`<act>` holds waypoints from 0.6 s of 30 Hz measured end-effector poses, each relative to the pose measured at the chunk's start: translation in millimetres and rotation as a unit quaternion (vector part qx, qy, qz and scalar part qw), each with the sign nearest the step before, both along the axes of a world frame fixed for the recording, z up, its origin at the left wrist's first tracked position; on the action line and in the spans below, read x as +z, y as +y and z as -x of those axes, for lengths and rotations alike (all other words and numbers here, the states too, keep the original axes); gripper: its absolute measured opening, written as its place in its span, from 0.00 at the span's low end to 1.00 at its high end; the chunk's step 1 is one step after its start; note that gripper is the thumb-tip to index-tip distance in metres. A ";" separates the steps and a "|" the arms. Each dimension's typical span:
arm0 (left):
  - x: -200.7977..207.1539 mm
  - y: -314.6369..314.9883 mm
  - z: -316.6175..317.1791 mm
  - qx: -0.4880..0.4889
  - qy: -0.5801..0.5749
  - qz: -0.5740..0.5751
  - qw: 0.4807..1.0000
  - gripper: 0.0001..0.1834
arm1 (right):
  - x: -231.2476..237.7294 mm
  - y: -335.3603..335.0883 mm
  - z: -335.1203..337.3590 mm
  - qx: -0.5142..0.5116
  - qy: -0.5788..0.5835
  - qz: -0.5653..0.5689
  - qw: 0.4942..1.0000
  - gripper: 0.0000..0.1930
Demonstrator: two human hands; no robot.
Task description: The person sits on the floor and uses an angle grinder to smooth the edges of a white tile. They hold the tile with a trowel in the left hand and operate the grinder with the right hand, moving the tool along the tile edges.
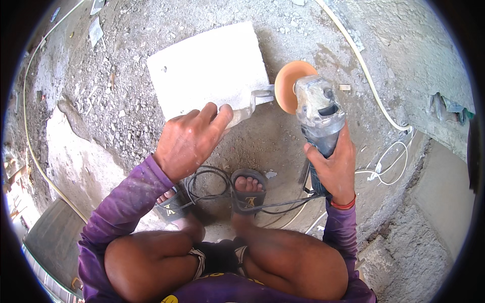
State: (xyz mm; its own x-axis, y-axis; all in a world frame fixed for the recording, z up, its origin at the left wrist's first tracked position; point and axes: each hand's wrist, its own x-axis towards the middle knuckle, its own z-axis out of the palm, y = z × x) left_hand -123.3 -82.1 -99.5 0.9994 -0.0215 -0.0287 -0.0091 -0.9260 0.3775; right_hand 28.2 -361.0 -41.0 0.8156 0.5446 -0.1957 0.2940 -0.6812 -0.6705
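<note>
While the person squats on the rough concrete floor, the items stand as follows. Angle grinder: dust-caked grey body, held nose-forward in the right hand, which is closed round the rear handle with thumb and fingers wrapped; the grip at the tail probably keeps the hand well back from the disc. Orange disc: mounted at the grinder's head, face turned toward the camera, just beside the slab's right edge and apart from the floor. Metal wrench: flat, pale, reaching from the left hand toward the disc's hub, apparently to bear on the fitting there. Left hand: knuckles up, fingers curled over the wrench's handle end, wrist extended from a purple sleeve. White slab: rectangular, lying flat on the floor ahead of both hands, untouched. Black cord: trailing from the grinder across the sandalled feet. White cable: running along the floor at right.
</note>
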 end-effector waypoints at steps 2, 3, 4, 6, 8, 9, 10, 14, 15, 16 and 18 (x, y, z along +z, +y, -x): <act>-0.2 -0.1 1.2 0.030 0.007 0.060 0.998 0.20 | -0.3 -1.5 0.8 -0.015 0.006 -0.008 1.000 0.33; -0.5 0.3 1.7 0.045 0.010 0.090 0.995 0.19 | -2.0 -4.5 1.9 -0.030 0.013 -0.014 0.999 0.33; -0.6 2.1 1.5 0.057 0.009 0.122 0.991 0.19 | -3.0 -6.5 2.0 -0.044 0.020 -0.019 0.999 0.33; -2.3 8.7 1.3 0.082 0.009 0.190 0.978 0.20 | -4.3 -9.0 2.2 -0.042 -0.002 -0.009 0.999 0.34; -5.1 20.2 -1.3 0.067 0.010 0.225 0.972 0.20 | -5.9 -9.3 1.3 -0.033 -0.027 0.009 0.999 0.34; -7.9 25.9 -3.7 0.060 0.011 0.244 0.968 0.20 | -6.9 -9.3 -0.2 -0.026 -0.041 0.025 0.999 0.34; -11.8 32.5 -6.6 0.051 0.019 0.245 0.968 0.21 | -8.0 -9.5 -1.9 -0.018 -0.055 0.041 0.997 0.34; -8.9 58.6 -23.7 0.019 0.094 0.226 0.969 0.26 | -14.6 -8.5 -9.3 0.033 -0.078 0.066 0.994 0.34; -11.5 64.5 -27.9 0.000 0.070 0.212 0.975 0.27 | -16.2 -8.5 -10.9 0.046 -0.085 0.069 0.993 0.34; -14.9 70.0 -30.8 -0.018 0.045 0.197 0.979 0.27 | -17.8 -7.7 -12.3 0.060 -0.092 0.071 0.991 0.34; -22.0 74.9 -36.7 -0.031 0.042 0.179 0.982 0.26 | -20.3 -6.8 -15.0 0.078 -0.102 0.076 0.989 0.33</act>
State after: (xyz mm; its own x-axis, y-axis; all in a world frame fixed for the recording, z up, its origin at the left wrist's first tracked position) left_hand -86.6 -7.2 -121.5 0.9902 -0.1063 -0.0909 -0.0161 -0.7322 0.6809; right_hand 43.2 -367.7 -61.3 0.7553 0.6433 -0.1255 0.5214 -0.7058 -0.4796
